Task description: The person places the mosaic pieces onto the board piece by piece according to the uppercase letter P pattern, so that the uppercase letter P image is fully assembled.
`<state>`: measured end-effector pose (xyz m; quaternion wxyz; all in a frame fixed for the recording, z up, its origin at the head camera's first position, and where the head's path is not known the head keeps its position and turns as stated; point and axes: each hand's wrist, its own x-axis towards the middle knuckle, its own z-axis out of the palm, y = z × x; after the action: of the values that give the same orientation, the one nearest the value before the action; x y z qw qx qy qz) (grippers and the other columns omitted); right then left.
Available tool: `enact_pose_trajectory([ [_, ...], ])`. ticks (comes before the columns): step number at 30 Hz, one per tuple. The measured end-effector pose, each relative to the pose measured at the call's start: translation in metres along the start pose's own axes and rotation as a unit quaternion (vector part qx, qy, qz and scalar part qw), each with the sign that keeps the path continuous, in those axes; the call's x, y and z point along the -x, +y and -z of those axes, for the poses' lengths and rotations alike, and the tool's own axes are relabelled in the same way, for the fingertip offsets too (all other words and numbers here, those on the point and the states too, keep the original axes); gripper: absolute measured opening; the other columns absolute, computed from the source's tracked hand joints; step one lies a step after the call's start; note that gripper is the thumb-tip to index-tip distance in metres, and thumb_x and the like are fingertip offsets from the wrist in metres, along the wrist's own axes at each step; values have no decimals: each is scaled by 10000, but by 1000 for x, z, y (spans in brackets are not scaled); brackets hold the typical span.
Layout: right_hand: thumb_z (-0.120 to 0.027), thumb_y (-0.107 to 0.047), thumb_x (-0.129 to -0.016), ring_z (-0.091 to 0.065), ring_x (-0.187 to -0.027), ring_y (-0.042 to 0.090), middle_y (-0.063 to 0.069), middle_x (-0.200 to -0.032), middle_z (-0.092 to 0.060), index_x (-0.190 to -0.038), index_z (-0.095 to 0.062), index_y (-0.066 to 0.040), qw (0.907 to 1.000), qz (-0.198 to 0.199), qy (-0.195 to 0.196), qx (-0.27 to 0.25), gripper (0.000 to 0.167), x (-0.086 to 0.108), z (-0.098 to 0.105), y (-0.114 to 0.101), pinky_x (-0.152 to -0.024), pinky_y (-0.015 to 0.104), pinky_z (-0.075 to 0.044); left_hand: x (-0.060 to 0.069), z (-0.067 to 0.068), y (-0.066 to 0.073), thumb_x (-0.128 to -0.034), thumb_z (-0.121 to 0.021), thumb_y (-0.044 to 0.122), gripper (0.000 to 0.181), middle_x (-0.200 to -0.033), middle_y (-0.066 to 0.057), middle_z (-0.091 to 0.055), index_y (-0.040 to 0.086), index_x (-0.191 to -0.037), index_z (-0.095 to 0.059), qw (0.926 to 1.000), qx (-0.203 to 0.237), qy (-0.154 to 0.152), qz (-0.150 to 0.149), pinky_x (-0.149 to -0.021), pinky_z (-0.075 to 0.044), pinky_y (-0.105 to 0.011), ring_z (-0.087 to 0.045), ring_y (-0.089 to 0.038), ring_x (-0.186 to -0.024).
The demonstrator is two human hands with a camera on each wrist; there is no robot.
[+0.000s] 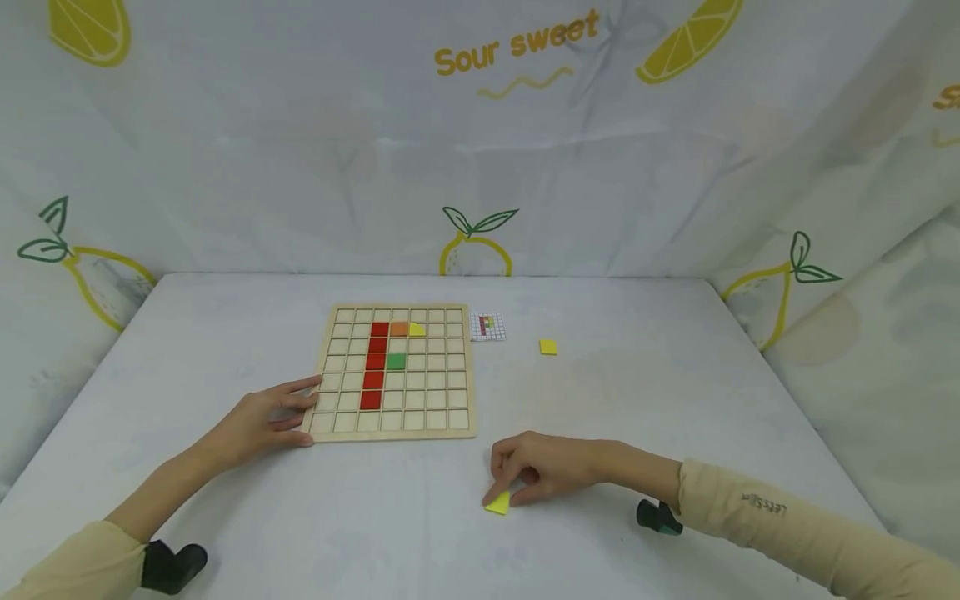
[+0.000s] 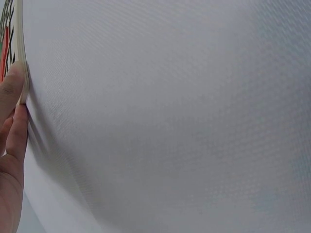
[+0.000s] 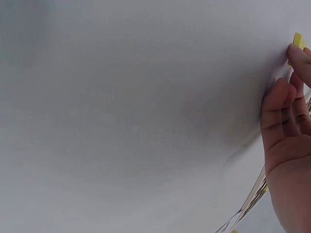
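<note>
My left hand (image 1: 258, 423) touches the left edge and near-left corner of a wooden grid board (image 1: 397, 435) with fairly straight fingers. In the left wrist view, fingertips meet the board's pale edge (image 2: 20, 43). Red square tiles (image 1: 374, 361) form a column on the board. To their right are an orange tile (image 1: 399, 328), a yellow piece (image 1: 417, 330) and a green tile (image 1: 396, 361). My right hand (image 1: 551, 467) pinches a yellow tile (image 1: 498, 503) between thumb and index finger, at the tabletop in front of the board. The right wrist view shows part of that yellow tile (image 3: 298, 40).
A small printed pattern card (image 1: 488, 327) lies against the board's right side. Farther right on the white tabletop (image 1: 637, 375) is another yellow tile (image 1: 548, 347). Behind the table hangs a lemon-print curtain (image 1: 337, 167). Dark wrist devices (image 1: 174, 568) show beneath both forearms.
</note>
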<state>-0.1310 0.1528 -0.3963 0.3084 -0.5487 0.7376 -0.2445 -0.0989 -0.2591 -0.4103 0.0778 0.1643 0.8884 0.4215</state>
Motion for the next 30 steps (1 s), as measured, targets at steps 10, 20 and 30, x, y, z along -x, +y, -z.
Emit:
enact_pose_trajectory([
  [10,-720,-65,-860,-428,-624,-24,-53,-825,-533,-1179,-683,-122,9999,60,101,24,325,-2,-4,1,-528,64,-416,1,0,0,-713,-817,48,623,-1452,-261,-384,-167,-1231,-544,10000,24,-7,87,-846,-569,-277,-470,-438,-1226],
  [20,-763,-141,-837,-425,-639,-21,-71,-785,-522,-1027,-695,-135,9989,-193,423,87,201,-7,-7,1,-528,70,-403,0,-1,-2,-714,-815,42,607,-1455,-258,-382,-166,-1220,-553,10000,74,-7,67,-848,-568,-272,-455,-441,-1239],
  [30,-857,-254,-726,-442,-576,-11,-58,-752,-537,-931,-604,-101,9690,-1167,2165,224,360,-3,-9,8,-509,133,-450,1,0,-3,-724,-811,56,603,-1461,-258,-373,-166,-1221,-552,9998,186,-38,-1,-858,-564,-267,-453,-437,-1240],
])
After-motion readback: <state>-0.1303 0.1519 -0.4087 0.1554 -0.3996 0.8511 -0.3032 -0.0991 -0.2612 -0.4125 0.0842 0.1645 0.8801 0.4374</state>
